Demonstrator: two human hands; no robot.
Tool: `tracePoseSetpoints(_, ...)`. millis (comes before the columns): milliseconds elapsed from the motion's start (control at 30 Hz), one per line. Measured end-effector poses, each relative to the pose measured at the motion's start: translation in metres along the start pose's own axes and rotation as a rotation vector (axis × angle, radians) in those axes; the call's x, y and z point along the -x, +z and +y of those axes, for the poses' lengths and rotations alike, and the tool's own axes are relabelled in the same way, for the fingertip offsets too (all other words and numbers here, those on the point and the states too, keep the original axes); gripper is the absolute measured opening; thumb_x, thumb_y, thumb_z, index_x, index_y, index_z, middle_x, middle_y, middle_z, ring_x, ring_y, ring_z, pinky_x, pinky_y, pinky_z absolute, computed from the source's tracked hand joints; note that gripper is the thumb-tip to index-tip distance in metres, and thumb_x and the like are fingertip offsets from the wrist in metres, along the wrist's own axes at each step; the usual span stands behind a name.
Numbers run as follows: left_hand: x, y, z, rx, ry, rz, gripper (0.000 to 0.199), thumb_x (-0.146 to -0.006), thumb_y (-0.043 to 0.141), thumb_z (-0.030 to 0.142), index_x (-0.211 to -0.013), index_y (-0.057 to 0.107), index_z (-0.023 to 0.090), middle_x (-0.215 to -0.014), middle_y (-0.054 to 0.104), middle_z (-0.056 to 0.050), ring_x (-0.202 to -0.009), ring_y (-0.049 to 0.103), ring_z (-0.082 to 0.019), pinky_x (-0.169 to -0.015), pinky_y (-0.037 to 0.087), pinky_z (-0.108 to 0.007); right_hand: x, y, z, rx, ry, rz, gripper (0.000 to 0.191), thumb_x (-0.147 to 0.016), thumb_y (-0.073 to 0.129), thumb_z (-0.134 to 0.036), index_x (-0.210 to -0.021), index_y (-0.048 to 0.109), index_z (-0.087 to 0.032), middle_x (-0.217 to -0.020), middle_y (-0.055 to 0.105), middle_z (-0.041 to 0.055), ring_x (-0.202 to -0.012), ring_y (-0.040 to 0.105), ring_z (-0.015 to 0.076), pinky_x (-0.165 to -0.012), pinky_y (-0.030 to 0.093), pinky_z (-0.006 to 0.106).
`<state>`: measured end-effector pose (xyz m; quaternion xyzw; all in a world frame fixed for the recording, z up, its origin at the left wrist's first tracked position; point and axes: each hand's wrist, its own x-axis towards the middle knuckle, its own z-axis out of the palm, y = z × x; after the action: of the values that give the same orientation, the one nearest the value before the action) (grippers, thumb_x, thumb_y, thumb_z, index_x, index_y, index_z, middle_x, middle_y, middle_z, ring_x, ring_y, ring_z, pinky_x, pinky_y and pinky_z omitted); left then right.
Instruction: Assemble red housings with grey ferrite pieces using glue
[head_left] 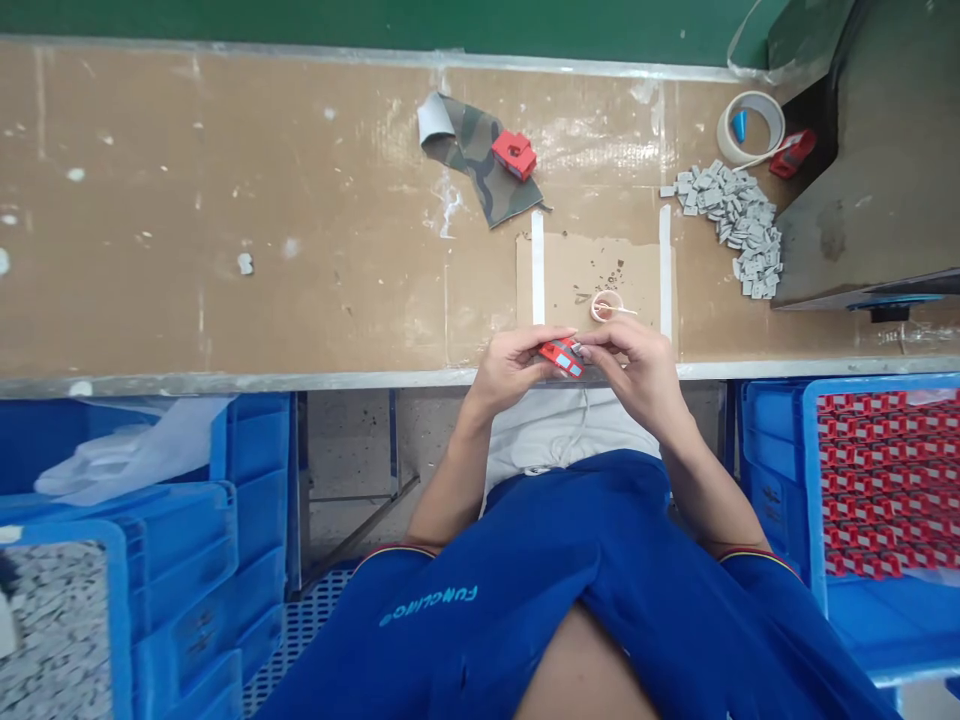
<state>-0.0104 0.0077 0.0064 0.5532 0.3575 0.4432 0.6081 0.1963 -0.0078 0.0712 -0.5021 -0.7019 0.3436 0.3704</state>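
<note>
Held item: small red block (562,357), grey patches (568,362) on its upward face. Sits between both hands, just over the front edge of the bench.
Long axis: roughly left-right across the view, tilted, left end higher and farther from the person, right end lower and nearer. Can't tell which end is the front.
Left hand (510,368): grasping the block's left end, fingers curled over it.
Right hand (626,368): grasping the block's right end, fingertips (586,351) pressed on its top face. Hands nearly touch above the block.
Nearest to hands: small white cup (606,305) on a cardboard sheet (592,270), thin stick (622,310) resting in it and over its rim. Cup is just beyond the hands, not touching them.
Cardboard: dark specks on it, white tape strips (538,268) along its left side and (665,272) along its right.
Bench: tan, stained top (225,200).
Far side: second red block (514,155) on camouflage cloth (471,150).
Far right: loose pile of grey pieces (739,225), tape roll (750,128) with blue cone (740,126) inside, red object (793,153) beside it.
Below bench: right, blue crate (810,480) packed with red-and-white pieces (885,480); left, blue crate (120,600) of grey pieces (60,630).
</note>
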Motion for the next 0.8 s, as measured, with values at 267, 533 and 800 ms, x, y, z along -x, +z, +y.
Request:
tracePoseSetpoints(267,0.002,-0.001,-0.001,-0.114,0.048,0.019,0.037,-0.086,0.086,0.029,-0.122,0.083,0.020,-0.113,0.086,-0.009,-0.099,0.083,-0.022,-0.088,0.067,-0.030,0.010,0.010,-0.010,0.248,0.000,0.000,0.019,-0.105,0.058,-0.021,-0.102,0.077,-0.023,-0.086,0.066,0.0038,-0.074,0.062,0.0171,-0.068,0.047,0.029)
tracePoseSetpoints(533,0.003,-0.003,-0.002,-0.132,0.088,-0.007,0.034,-0.083,0.084,0.015,-0.117,0.085,0.021,-0.112,0.086,-0.008,-0.096,0.083,-0.019,-0.085,0.067,-0.025,0.020,0.020,-0.009,0.395,-0.124,0.030,0.023,-0.109,0.049,-0.016,-0.100,0.070,-0.019,-0.080,0.058,0.0023,-0.069,0.051,0.0155,-0.064,0.040,0.028)
tracePoseSetpoints(800,0.003,-0.003,-0.003,0.041,0.056,-0.021,0.048,-0.078,0.094,0.022,-0.124,0.082,0.024,-0.107,0.087,-0.007,-0.091,0.083,-0.017,-0.079,0.065,-0.020,0.026,0.019,-0.003,-0.108,0.077,0.085,0.015,-0.103,0.062,-0.020,-0.112,0.074,-0.022,-0.094,0.072,0.0033,-0.081,0.071,0.0160,-0.073,0.059,0.029)
